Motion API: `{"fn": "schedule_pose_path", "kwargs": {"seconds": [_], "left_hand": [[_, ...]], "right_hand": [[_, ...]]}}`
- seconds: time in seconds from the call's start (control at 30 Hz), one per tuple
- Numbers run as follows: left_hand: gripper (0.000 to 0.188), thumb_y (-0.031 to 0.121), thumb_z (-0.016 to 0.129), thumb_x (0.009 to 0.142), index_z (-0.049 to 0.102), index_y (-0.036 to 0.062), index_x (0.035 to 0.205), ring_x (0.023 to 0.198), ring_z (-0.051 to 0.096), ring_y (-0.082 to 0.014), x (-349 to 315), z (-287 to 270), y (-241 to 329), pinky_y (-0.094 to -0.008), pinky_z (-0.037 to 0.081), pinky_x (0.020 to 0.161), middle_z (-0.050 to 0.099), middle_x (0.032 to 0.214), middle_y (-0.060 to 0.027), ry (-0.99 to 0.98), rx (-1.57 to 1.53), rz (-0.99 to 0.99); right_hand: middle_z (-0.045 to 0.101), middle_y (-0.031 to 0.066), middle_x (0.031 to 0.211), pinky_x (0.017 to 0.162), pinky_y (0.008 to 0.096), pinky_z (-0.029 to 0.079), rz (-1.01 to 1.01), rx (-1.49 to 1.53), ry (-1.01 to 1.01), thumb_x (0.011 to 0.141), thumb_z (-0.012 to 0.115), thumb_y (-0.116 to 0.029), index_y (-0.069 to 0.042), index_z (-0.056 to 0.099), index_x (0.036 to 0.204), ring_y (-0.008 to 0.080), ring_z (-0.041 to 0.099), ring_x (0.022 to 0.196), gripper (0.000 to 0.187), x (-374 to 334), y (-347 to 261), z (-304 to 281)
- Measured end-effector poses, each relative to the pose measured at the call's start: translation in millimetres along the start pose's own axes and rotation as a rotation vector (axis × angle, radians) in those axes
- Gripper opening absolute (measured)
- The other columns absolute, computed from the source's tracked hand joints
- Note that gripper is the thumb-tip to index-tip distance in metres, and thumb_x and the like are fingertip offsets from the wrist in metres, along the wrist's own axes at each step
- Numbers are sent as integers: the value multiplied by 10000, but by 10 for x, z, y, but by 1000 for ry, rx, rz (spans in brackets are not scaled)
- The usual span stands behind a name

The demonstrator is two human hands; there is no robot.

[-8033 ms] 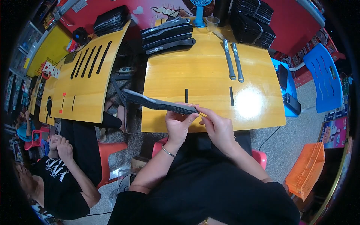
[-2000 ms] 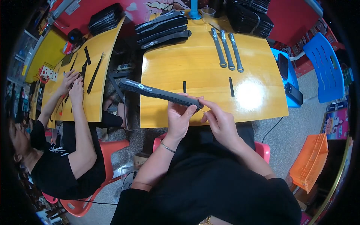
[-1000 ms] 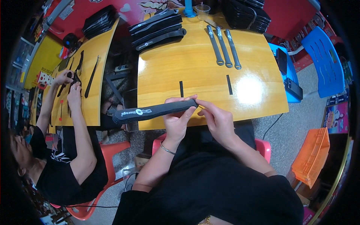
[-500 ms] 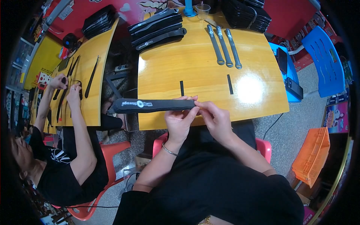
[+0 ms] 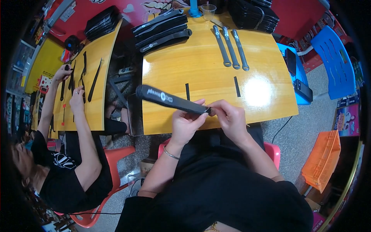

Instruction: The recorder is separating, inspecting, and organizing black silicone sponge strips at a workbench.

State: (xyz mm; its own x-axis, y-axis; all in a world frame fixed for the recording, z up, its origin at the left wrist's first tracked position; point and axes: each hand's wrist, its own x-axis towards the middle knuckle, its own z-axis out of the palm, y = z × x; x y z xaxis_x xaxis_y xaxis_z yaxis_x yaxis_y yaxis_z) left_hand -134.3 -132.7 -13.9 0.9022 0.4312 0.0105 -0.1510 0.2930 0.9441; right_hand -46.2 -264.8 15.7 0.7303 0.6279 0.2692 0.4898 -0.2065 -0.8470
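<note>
Strap bundle: the strap bundle point(image 5: 170, 101), grey and black, is held in the air over the near left part of the bench point(image 5: 208, 62), slanting so that its right end lies closer to the wearer.
Left hand: the left hand point(image 5: 187, 125) is curled round the bundle near its right end, thumb on the near side.
Right hand: the right hand point(image 5: 231, 118) has thumb and fingertips pinched together at the bundle's dark tip; I cannot tell which layer they catch.
Laid straps: three grey straps point(image 5: 236, 50) lie side by side toward the bench's far right.
Stack: dark stacked straps point(image 5: 160, 33) sit at the bench's far left corner.
Step in hand: probably fine fingertip work on the bundle's end.
Next move: seems to call for a steady left grip and a light, precise right pinch.
</note>
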Motion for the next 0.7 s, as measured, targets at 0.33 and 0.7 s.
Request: {"fn": "schedule_pose_path", "kwargs": {"seconds": [0.33, 0.7], "left_hand": [[446, -110, 568, 812, 504, -18, 1244, 966, 607, -149, -11, -22, 19, -270, 473, 897, 628, 1030, -71, 24, -208, -114], [372, -45, 563, 849, 507, -43, 1216, 871, 628, -144, -27, -39, 104, -249, 523, 804, 629, 986, -83, -112, -177, -240]], "right_hand": [[630, 93, 701, 544, 243, 458, -148, -37, -90, 750, 671, 16, -22, 648, 971, 166, 621, 619, 225, -16, -54, -63], [594, 65, 858, 554, 206, 427, -78, 192, -49, 715, 680, 62, -21, 665, 815, 124, 566, 697, 131, 94, -66, -51]]}}
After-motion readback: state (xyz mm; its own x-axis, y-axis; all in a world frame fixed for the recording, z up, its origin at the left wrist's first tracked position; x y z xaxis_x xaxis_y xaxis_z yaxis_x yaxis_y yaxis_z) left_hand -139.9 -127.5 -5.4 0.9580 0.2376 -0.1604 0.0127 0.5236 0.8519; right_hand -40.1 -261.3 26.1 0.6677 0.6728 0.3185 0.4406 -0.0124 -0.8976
